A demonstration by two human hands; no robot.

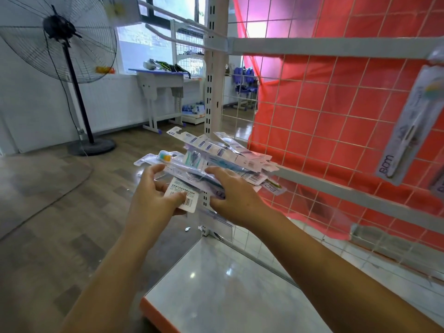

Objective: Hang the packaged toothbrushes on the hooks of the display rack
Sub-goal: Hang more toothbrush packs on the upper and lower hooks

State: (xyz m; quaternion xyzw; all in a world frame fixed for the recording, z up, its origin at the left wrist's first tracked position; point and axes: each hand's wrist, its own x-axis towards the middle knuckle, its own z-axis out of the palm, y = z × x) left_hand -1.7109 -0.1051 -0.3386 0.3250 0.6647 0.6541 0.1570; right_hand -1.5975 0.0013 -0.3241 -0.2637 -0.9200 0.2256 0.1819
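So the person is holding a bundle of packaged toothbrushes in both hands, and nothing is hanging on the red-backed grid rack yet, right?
Not quite. Both the left hand and the right hand do hold the bundle of packaged toothbrushes, but the head view shows one pack already hanging on the grid rack at the right.

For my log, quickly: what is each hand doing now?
Left hand: holds the stack of packs from below, thumb on a barcode pack.
Right hand: grips the stack from the right.

Glossy clear-plastic toothbrush packs (211,162) with paper backing, white wire grid (336,131), sheer red cloth (310,97), glossy shelf (216,284).
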